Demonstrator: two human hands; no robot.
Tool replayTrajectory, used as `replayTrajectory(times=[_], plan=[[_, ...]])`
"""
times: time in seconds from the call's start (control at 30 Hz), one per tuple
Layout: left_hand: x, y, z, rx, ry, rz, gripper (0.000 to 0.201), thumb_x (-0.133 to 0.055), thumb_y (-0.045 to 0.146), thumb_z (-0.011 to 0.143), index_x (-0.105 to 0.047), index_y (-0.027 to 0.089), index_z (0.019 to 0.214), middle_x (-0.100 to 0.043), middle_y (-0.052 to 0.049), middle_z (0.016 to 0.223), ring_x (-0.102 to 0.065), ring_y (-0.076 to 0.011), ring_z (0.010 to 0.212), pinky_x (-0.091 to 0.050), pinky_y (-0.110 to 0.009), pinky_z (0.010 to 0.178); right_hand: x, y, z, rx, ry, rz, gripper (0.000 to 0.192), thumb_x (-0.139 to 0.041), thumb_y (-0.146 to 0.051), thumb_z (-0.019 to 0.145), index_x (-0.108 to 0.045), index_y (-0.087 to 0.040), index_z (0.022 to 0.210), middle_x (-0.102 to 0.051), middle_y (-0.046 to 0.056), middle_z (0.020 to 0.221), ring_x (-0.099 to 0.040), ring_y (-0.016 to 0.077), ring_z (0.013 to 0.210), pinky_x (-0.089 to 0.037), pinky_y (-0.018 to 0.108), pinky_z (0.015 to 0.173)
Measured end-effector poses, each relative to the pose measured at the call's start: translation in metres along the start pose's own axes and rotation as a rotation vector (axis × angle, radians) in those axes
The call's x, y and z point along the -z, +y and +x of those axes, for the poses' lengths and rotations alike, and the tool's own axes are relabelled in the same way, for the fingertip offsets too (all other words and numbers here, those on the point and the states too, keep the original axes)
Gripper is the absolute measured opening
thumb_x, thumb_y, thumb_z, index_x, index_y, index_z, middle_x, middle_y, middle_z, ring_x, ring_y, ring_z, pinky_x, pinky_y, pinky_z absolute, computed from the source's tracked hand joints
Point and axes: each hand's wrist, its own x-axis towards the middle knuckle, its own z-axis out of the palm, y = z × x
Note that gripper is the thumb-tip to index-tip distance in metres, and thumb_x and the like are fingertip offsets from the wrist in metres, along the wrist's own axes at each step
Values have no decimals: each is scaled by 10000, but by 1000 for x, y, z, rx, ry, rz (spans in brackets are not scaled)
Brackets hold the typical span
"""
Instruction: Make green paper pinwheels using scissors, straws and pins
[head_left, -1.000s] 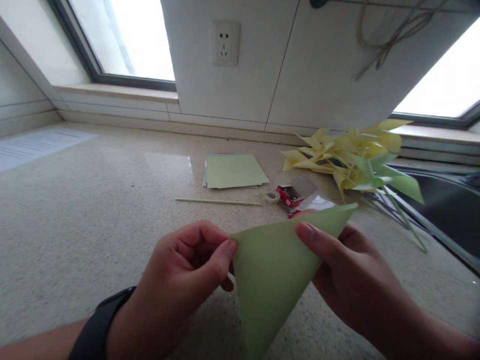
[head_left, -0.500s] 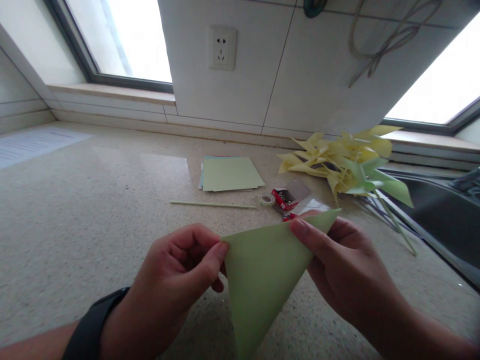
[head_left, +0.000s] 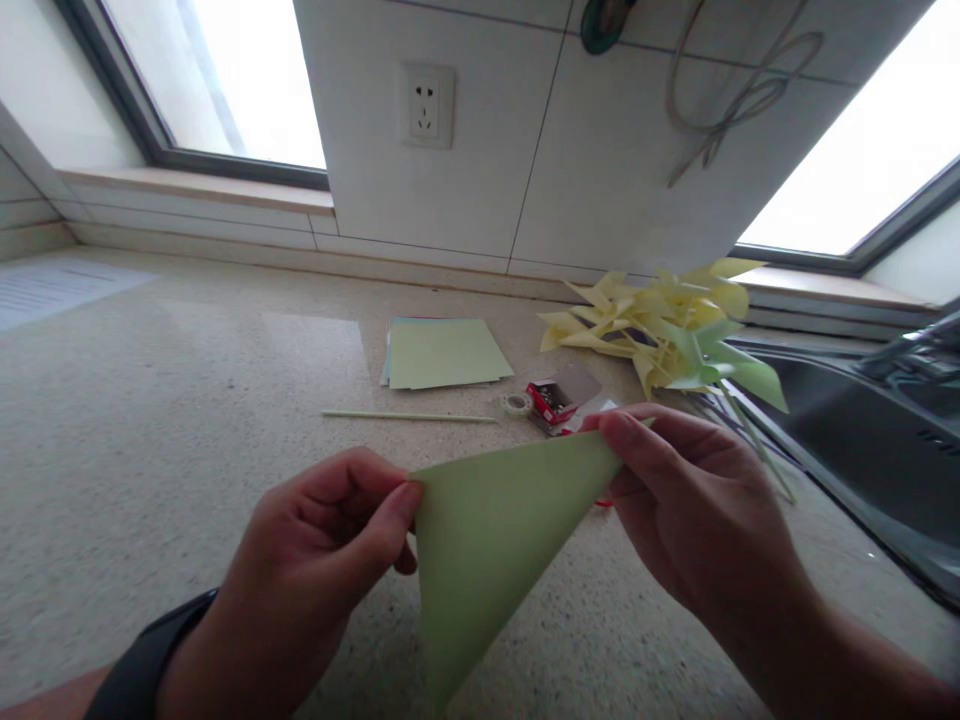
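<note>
Green paper triangle (head_left: 502, 540) hangs point-down between two hands, over the near part of the countertop (head_left: 187, 430). The left hand (head_left: 322, 560) pinches its upper left corner between thumb and fingers; the right hand (head_left: 690, 500) grips it near the upper right corner. Toward the countertop's back edge lies a paper stack (head_left: 448, 352); pinwheels (head_left: 645, 320) rest at its right, beside the sink (head_left: 847, 430). A printed sheet (head_left: 60, 290) lies near the far left corner. Above the back edge, the wall carries a socket (head_left: 427, 106).

Behind the sheet (head_left: 491, 535) lie the stick (head_left: 409, 416) and paper stack (head_left: 448, 353).
</note>
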Motion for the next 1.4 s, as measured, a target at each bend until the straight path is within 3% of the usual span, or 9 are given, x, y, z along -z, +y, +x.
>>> replayTrajectory(times=[0.3,0.43,0.57,0.9,1.1,1.4], plan=[[1,5,3,-168,89,162,134,-716,169,778,-715,259,679,-680,58,566,-634,-95,487,-534,-131,472,1,4,0,-12,-152,75,221,-806,-495,775,-796,-339,931,-748,25,805,-658,154,674,-536,258,566],[0,8,0,-146,84,170,131,-727,184,780,-704,240,664,-676,44,563,-633,-104,490,-527,-141,462,-7,7,-8,-15,-360,196,253,-823,-449,769,-784,-302,972,-777,35,925,-722,191,855,-592,301,770],[-4,12,-4,-40,61,124,152,-753,215,788,-688,223,651,-661,32,565,-620,-109,510,-526,-157,484,-20,10,-23,-207,-471,209,273,-849,-339,753,-775,-278,1008,-789,25,952,-741,191,835,-600,295,765],[-8,10,-4,107,11,-55,174,-769,261,804,-678,191,673,-651,27,576,-596,-97,530,-510,-161,510,-24,17,-24,-234,-379,287,74,-775,-282,849,-790,-275,921,-795,8,942,-743,160,831,-600,259,784],[-9,12,-4,159,-2,-122,197,-777,275,798,-667,187,661,-641,34,582,-584,-94,534,-512,-164,514,-23,16,-24,-270,-414,289,101,-752,-296,871,-787,-241,949,-795,30,958,-742,171,830,-597,267,784],[-12,14,1,189,-4,-155,194,-774,266,788,-659,169,665,-646,25,585,-585,-89,528,-516,-167,513,-22,19,-21,-286,-363,241,110,-773,-315,844,-790,-246,929,-793,53,961,-745,199,825,-617,304,784]])
